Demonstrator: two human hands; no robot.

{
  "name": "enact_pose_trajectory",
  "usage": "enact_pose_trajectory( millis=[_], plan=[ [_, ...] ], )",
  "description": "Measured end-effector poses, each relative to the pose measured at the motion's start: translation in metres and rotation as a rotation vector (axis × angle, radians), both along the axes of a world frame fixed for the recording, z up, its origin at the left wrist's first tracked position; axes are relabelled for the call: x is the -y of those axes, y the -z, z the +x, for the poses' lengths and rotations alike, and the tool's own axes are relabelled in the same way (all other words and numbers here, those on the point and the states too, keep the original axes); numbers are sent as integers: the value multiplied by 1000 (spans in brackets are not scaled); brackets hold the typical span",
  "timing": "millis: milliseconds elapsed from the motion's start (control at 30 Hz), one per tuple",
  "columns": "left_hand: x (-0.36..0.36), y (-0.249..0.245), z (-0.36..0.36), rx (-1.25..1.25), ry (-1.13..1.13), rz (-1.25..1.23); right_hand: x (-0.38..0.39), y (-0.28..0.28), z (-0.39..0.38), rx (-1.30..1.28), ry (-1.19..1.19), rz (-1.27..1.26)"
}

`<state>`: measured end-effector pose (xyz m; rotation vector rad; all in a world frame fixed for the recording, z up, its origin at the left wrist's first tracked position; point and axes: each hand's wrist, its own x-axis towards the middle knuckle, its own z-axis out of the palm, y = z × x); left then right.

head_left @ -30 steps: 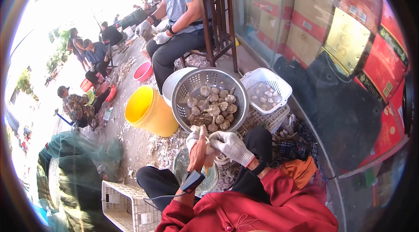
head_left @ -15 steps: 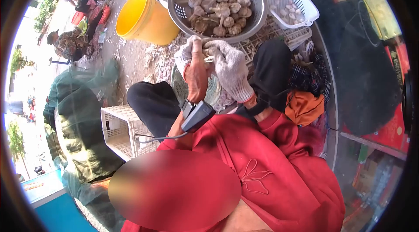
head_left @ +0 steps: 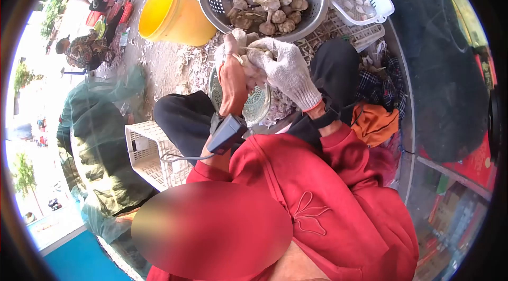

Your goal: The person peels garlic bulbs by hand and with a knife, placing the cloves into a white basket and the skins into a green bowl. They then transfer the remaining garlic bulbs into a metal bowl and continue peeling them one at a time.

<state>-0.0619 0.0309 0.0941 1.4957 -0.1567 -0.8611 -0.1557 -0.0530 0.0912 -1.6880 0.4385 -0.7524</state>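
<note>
My left hand (head_left: 233, 66), partly gloved with bare skin showing at the thumb side, and my right hand (head_left: 286, 66), in a white knit glove, meet in front of the steel colander. Between them is a pale garlic bulb (head_left: 255, 73), largely covered by the fingers. Both hands are closed on it. Just beyond, the perforated steel colander (head_left: 210, 14) holds several whole garlic bulbs (head_left: 269, 1) with stalks. Under my hands, between the knees, sits a green mesh basket (head_left: 259, 109), partly hidden by the left forearm.
A yellow bucket (head_left: 177, 16) stands left of the colander. On the right, a white basket (head_left: 381, 8) with garlic cloves rests on a plastic crate. Another crate (head_left: 151, 148) is by my left knee. Peelings (head_left: 185, 64) litter the ground. People (head_left: 87, 51) sit farther left.
My hands have shifted slightly, with the right hand turned and its fingers curled more over the garlic bulb. More of the pale bulb shows between them. The view has moved a little.
</note>
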Motion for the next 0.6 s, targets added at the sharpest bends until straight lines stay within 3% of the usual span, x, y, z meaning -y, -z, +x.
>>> enact_pose_trajectory(
  millis=[33,100,167,200,233,300,333,367,400,433,500,533,567,600],
  plan=[
    [0,1,-4,60,-72,-4,-1,-3,-1,0,3,1],
    [-3,13,-9,86,-66,-73,-4,-10,-7,-87,-3,404],
    [0,7,-13,412,-28,-27,-6,-3,-5,21,42,540],
    [-1,0,-14,239,-24,-159,-6,-3,-5,56,27,789],
    [-1,4,-9,241,-19,-158,-5,-3,-7,91,12,1039],
    [-3,12,7,-367,201,-648,-2,1,-9,153,-1,1165],
    [9,-4,-11,-244,2,-542,3,3,-8,210,-27,1279],
    [11,-2,-8,-237,3,-546,9,4,-8,264,-57,1395],
    [11,3,-4,-318,-28,-531,25,5,-8,397,-113,1406],
    [11,5,-2,-402,-60,-513,38,-2,-12,471,-71,1243],
    [16,2,6,-375,-162,-475,92,3,-28,586,-92,1253],
    [13,5,12,-445,-16,-501,123,1,-38,561,-32,1205],
    [8,13,17,-520,128,-523,151,-7,-41,515,221,959],
    [9,34,31,-544,129,-479,177,-11,-52,439,317,908]
  ],
)
